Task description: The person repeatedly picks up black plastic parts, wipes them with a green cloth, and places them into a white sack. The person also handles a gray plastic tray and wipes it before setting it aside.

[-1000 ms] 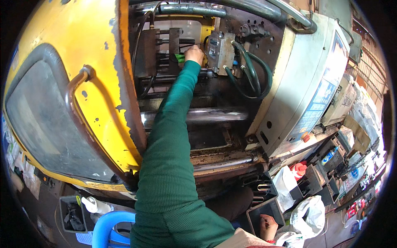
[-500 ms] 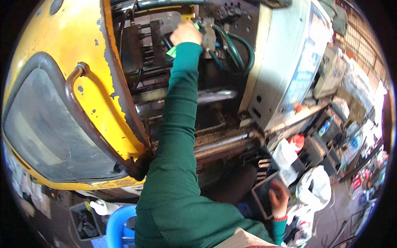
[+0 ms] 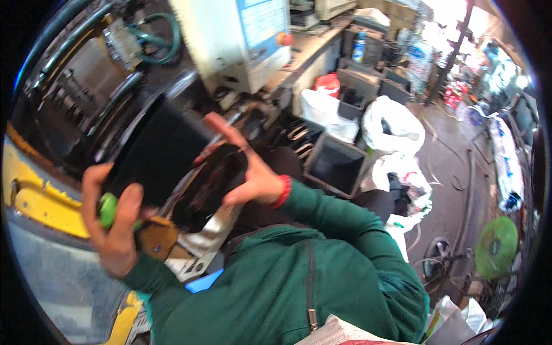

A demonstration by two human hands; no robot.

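Note:
A black, box-like piece is tilted between my hands, in front of the machine's opening; blur hides its exact kind. My right hand, with a red band at the wrist, grips its near right end, thumb below and fingers above. At the piece's left end, my left hand has thumb and fingers curved around a small bright green object. Whether the left fingers also touch the black piece, I cannot tell.
At left is the machine's yellow panel, with hoses above it. A pale control cabinet rises behind. To the right lie an open dark bin, white sacks and a green disc. Cables cross the floor.
My left hand has come out of the machine, bringing the green object. My right hand has left the bin for the black piece, now before me. The view has swung right.

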